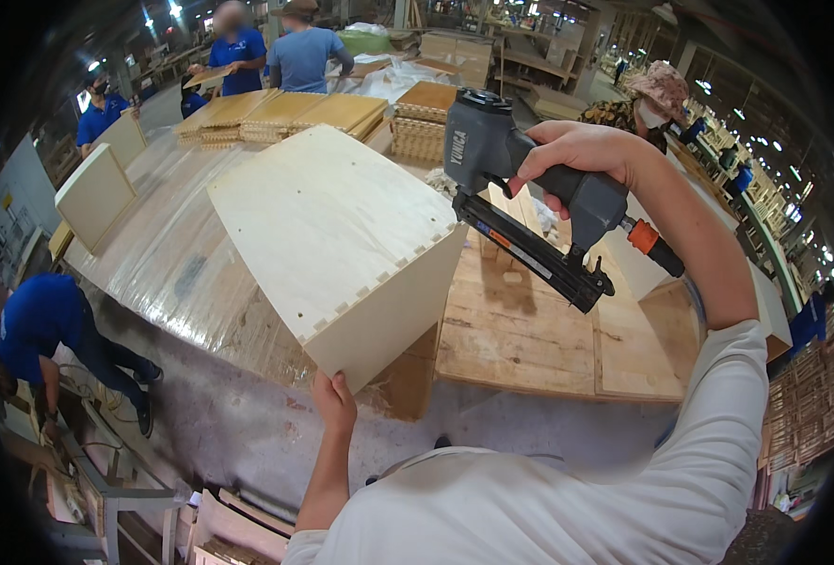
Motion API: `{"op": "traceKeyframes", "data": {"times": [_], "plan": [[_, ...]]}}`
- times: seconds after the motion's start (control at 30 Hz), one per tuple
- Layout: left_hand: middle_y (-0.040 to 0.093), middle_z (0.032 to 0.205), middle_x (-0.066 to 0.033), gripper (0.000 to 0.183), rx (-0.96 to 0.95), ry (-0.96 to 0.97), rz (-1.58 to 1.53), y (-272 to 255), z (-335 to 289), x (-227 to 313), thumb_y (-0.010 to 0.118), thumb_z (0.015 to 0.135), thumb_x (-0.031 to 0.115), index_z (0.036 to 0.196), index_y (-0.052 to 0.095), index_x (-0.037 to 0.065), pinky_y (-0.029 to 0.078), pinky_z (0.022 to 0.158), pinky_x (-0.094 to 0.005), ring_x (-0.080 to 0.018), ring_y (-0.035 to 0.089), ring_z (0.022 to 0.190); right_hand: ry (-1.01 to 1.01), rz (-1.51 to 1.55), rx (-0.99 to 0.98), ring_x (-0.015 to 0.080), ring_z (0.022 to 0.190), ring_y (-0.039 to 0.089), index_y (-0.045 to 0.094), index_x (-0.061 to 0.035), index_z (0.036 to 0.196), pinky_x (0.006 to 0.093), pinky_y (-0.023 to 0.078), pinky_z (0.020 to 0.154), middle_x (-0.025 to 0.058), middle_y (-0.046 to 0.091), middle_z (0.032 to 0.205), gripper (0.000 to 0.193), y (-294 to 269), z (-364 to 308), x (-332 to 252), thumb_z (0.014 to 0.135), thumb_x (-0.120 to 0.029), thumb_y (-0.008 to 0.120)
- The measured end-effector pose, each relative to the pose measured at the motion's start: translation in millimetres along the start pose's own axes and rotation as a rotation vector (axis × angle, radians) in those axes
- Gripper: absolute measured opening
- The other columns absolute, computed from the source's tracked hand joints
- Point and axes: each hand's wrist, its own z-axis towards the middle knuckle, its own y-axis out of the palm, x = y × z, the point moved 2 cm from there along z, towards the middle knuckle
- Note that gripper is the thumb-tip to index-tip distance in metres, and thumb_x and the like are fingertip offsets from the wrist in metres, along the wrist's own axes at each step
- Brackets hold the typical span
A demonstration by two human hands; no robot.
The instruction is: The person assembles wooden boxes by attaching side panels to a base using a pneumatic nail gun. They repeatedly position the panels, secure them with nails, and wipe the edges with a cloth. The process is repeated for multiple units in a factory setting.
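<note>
A pale wooden box (332, 226) with finger-jointed edges is tilted over the near edge of the table. Several small dark holes or nail marks dot its broad face. My left hand (335, 403) grips the box at its near lower corner, thumb on the side panel and the other fingers hidden beneath. Raised at the right, my right hand (582, 155) is wrapped round the handle of a dark grey pneumatic nail gun (478, 141), with a finger by the trigger. The gun's nose is at the box's far right corner; whether it touches, I cannot tell. An orange-collared hose fitting (645, 237) joins the handle.
Plastic film covers the table (177, 254) on the left; bare wooden boards (530, 348) lie at right. Stacked jointed panels (280, 113) stand at the far side. Another box (97, 198) is at far left. Several co-workers surround the table; one (45, 325) bends at left.
</note>
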Motion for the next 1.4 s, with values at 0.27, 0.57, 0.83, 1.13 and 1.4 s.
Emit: {"op": "traceKeyframes", "data": {"times": [0.27,0.57,0.83,1.13,1.4], "plan": [[0.059,0.081,-0.0149,0.042,-0.083,-0.086,0.017,-1,-1,-6,0.037,0.099,0.038,0.094,0.058,0.002,0.039,0.075,-0.0433,-0.0362,0.054,0.079,-0.030,-0.049,-0.007,0.0150,0.053,0.061,0.052,0.0042,0.106,0.0328,0.055,0.046,0.0129,0.064,0.091,0.033,1,-3,-1,0.080,-0.011,0.064],[0.060,0.086,-0.0137,0.041,-0.077,-0.089,0.078,-5,-1,-1,0.037,0.099,0.039,0.095,0.059,0.004,0.040,0.080,-0.0420,-0.0356,0.056,0.083,-0.091,0.059,-0.129,0.0160,0.054,0.062,0.052,0.0053,0.105,0.0322,0.056,0.046,0.0138,0.063,0.097,0.036,34,-19,-20,0.079,-0.014,0.067],[0.060,0.084,-0.0137,0.037,-0.049,-0.047,0.094,-3,2,3,0.038,0.098,0.035,0.094,0.059,0.005,0.041,0.080,-0.0423,-0.0363,0.056,0.082,-0.074,0.016,-0.164,0.0159,0.051,0.062,0.050,0.0054,0.109,0.0324,0.056,0.045,0.0133,0.064,0.086,0.036,46,-9,-20,0.080,-0.010,0.064],[0.058,0.083,-0.0141,0.035,-0.071,-0.029,0.105,-5,3,2,0.039,0.098,0.034,0.094,0.059,0.005,0.040,0.081,-0.0434,-0.0360,0.056,0.082,-0.153,-0.019,-0.194,0.0133,0.055,0.060,0.054,0.0031,0.103,0.0307,0.055,0.048,0.0101,0.062,0.088,0.031,56,-18,-30,0.081,-0.016,0.065],[0.054,0.079,-0.0140,0.032,-0.050,-0.021,0.110,-6,2,4,0.043,0.097,0.032,0.089,0.057,0.005,0.040,0.080,-0.0436,-0.0372,0.054,0.080,-0.134,-0.001,-0.247,0.0135,0.055,0.059,0.054,0.0031,0.105,0.0294,0.052,0.049,0.0098,0.063,0.092,0.033,79,-18,-42,0.080,-0.014,0.066]]}}
